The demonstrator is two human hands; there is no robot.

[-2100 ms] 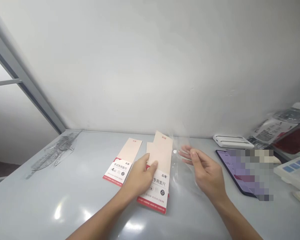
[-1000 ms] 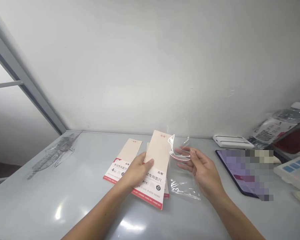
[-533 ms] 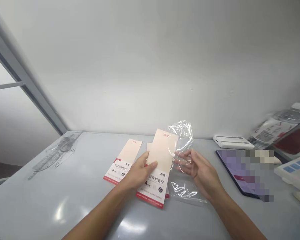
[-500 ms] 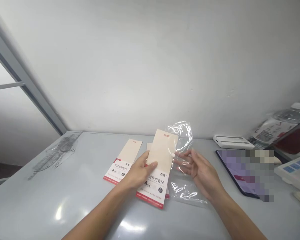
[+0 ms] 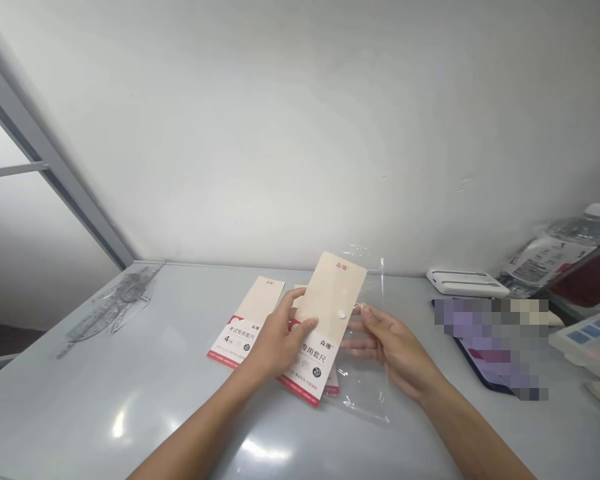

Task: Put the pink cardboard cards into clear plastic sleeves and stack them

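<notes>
My left hand [image 5: 285, 337] is closed on a cream and white cardboard packaging card [image 5: 333, 293] with a red lower edge, thumb on its face, tilted above the table. A white round spot [image 5: 341, 315] shows on the card. To its right my right hand [image 5: 393, 347] pinches a clear plastic sleeve [image 5: 363, 387] between thumb and fingers; several fingers show through the film. The sleeve lies behind and beside the card; whether they overlap I cannot tell. A second matching card [image 5: 267, 297] lies flat at left. Another [image 5: 333, 388] lies partly hidden beneath the held one.
Transparent rulers [image 5: 107, 307] lie at the left of the grey table [image 5: 180, 400]. On the right are a white device [image 5: 465, 283], a phone [image 5: 490, 360] partly pixelated, a plastic bottle [image 5: 550, 257] on its side and a clear case [image 5: 593, 340]. A wall stands behind.
The held card has tilted further to the right at its top. My right thumb has come down onto the sleeve, whose lower edge has shifted left.
</notes>
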